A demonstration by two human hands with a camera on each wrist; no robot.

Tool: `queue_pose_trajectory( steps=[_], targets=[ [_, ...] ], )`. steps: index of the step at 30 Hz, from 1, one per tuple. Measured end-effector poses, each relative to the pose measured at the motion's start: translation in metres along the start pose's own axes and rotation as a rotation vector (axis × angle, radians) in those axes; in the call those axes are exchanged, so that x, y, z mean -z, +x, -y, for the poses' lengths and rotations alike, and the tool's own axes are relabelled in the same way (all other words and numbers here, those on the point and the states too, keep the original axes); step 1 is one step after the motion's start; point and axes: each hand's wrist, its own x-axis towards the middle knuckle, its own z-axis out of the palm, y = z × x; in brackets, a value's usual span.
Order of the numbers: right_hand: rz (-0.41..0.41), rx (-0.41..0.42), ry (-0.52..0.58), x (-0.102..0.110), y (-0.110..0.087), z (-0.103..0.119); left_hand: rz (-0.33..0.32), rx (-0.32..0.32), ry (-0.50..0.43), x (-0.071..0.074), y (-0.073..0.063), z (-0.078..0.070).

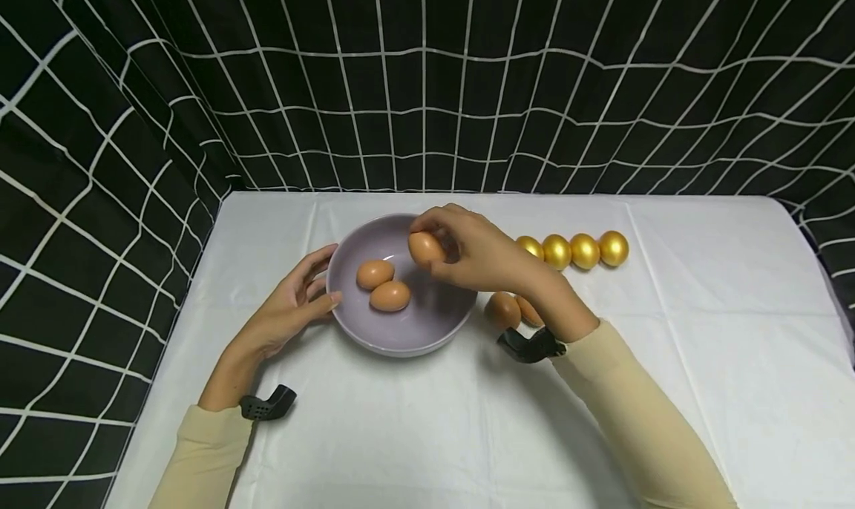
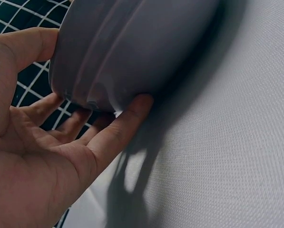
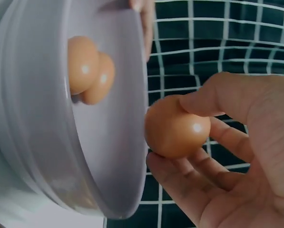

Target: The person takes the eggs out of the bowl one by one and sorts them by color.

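A pale purple bowl [image 1: 427, 335] stands on the table, two brown eggs [image 1: 375, 274] side by side inside it. At its left side, my left hand [image 1: 294, 301] holds the bowl, thumb at the rim and fingers along the outer wall. The left wrist view shows those fingertips [image 2: 142, 100] against the bowl's underside curve. My right hand [image 1: 477, 253] pinches another brown egg [image 1: 425, 249] between thumb and fingers, over the bowl's far right part. In the right wrist view this egg [image 3: 175, 128] is held level with the rim.
Several gold eggs [image 1: 585, 251] line up in a row on the white tablecloth [image 1: 701, 331], right of the bowl. Brown eggs [image 1: 503, 311] lie under my right forearm, partly hidden by it. Black cloth with a white grid [image 1: 427, 86] hangs behind the table and at the left.
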Motion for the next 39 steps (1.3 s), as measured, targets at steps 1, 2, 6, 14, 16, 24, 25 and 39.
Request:
queue_pose_trajectory(
  steps=[1, 2, 6, 14, 16, 24, 25, 39],
  targets=[
    [-0.02, -0.004, 0.011, 0.001, -0.005, 0.0, 0.001, 0.0, 0.003, 0.0, 0.0, 0.0],
    [-0.038, -0.008, 0.026, 0.002, -0.009, 0.0, 0.002, -0.002, 0.003, -0.001, 0.0, 0.0],
    [-0.082, -0.048, 0.11, 0.008, -0.025, -0.002, 0.002, -0.009, 0.001, -0.002, 0.0, 0.0],
    [-0.177, -0.111, 0.173, 0.015, -0.053, -0.023, 0.0, -0.004, 0.006, -0.002, 0.0, 0.001],
    [-0.194, -0.129, 0.183, 0.016, -0.06, -0.027, 0.0, -0.006, 0.007, -0.002, 0.0, 0.001],
    [-0.246, -0.156, 0.184, 0.017, -0.084, -0.042, 0.001, -0.013, 0.011, -0.001, 0.0, 0.001],
    [-0.251, -0.159, 0.186, 0.017, -0.087, -0.044, 0.001, -0.012, 0.011, -0.001, 0.0, 0.001],
    [-0.362, -0.164, 0.16, 0.024, -0.132, -0.06, -0.004, -0.007, 0.004, -0.001, 0.0, 0.002]
  ],
)
